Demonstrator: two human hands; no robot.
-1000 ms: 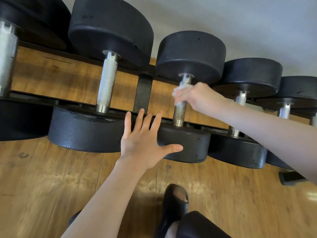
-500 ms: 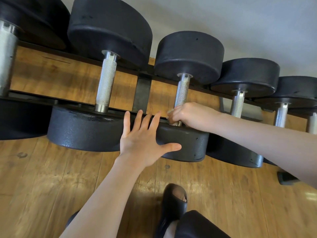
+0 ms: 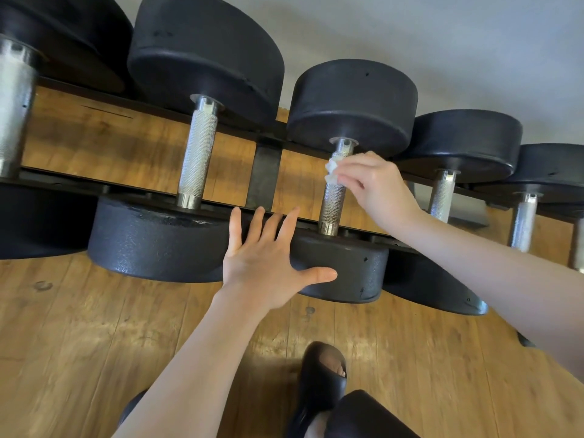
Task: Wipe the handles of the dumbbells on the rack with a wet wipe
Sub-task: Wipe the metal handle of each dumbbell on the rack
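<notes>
A wooden plank floor [image 3: 79, 343] is seen filling the lower half of the frame, a small dark knot [image 3: 42, 286] marked at its left. A black open-toed shoe [image 3: 319, 384] is planted at bottom centre. A pale grey wall [image 3: 442, 33] is spread across the upper right.

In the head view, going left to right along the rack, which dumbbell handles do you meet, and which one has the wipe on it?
Far-left handle → bare second handle → third handle, wet wipe held by the right hand → fourth handle → fifth handle.

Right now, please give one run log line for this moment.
right hand: holds wet wipe on handle, upper end | left hand: flat on near weight head | stage: wiping
</notes>
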